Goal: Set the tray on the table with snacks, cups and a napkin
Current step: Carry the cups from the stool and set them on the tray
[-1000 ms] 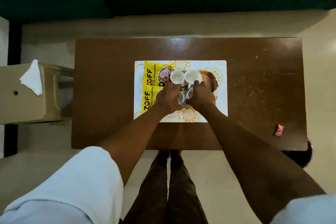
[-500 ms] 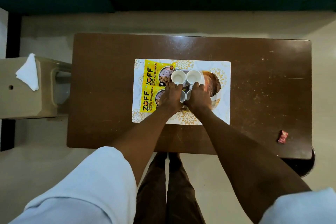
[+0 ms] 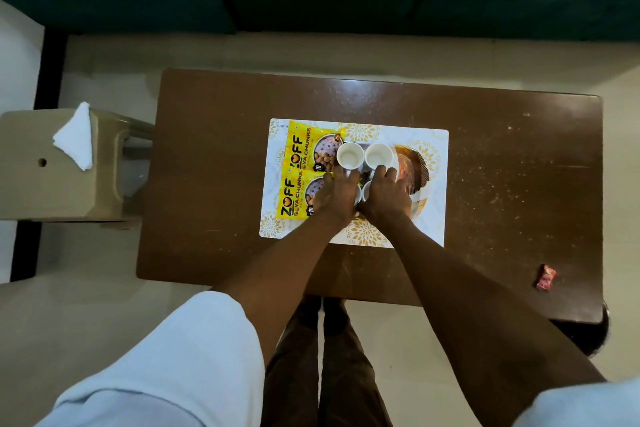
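Tray-wise, we see a white rectangular tray with gold floral print [image 3: 427, 218] lying flat in the middle of the frame on the dark brown wooden table [image 3: 207, 184], its long axis running left to right. Our left hand [image 3: 334, 196] and right hand [image 3: 384, 196] sit side by side on it, fingers curled down over two small white cups [image 3: 361, 191] that are mostly hidden beneath them; we cannot tell whether either hand truly grips its cup. Two more white paper cups [image 3: 350, 156] stand upright and uncovered just above the fingertips, making four. Two yellow snack packets [image 3: 304, 152] lie on the tray's left part, their lettering running bottom to top. One white folded napkin [image 3: 74, 137] rests on the beige plastic stool [image 3: 45, 191] at left, well apart from the tray. One small red wrapper [image 3: 545, 277] lies at the table's lower right.
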Tool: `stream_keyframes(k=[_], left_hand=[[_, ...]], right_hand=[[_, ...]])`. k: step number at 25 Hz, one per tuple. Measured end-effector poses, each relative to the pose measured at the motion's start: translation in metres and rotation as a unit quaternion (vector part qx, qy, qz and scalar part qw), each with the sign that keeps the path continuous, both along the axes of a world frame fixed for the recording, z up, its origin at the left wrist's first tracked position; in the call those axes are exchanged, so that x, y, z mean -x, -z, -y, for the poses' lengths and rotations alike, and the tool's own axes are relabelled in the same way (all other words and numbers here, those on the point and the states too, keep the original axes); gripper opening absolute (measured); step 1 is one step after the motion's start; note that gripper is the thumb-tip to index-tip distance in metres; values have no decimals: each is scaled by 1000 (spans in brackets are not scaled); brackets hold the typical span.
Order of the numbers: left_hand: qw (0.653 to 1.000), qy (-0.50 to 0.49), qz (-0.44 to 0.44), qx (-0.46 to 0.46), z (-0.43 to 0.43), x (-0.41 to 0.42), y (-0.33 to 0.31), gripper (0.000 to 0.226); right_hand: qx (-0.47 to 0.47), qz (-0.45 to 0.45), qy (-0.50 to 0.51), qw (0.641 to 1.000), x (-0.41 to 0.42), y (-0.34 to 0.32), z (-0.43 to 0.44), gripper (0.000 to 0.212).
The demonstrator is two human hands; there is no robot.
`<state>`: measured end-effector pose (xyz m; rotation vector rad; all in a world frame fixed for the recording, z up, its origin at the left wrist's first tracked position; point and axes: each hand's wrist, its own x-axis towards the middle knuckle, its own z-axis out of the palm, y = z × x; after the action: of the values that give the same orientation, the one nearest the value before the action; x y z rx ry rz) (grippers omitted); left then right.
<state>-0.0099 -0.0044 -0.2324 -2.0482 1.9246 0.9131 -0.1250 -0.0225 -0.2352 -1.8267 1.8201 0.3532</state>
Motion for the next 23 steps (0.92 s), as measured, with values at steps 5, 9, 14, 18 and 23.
stream_keyframes(k=[5, 9, 14, 18, 23], left_hand=[[999, -27, -9, 22, 15, -19, -56, 76], [992, -106, -16, 68, 38, -81, -137, 77], [962, -222, 41, 151, 47, -202, -249, 76], [924, -299, 54, 232, 45, -317, -342, 73], [867, -368, 82, 324, 29, -472, -405, 71]], right_hand=[[48, -60, -66, 995, -8, -52, 16, 88], [97, -6, -91, 991, -34, -142, 63, 71], [206, 13, -126, 970, -103, -259, 126, 58], [265, 46, -181, 946, -221, -366, 161, 59], [354, 163, -287, 875, -409, -438, 163, 80]])
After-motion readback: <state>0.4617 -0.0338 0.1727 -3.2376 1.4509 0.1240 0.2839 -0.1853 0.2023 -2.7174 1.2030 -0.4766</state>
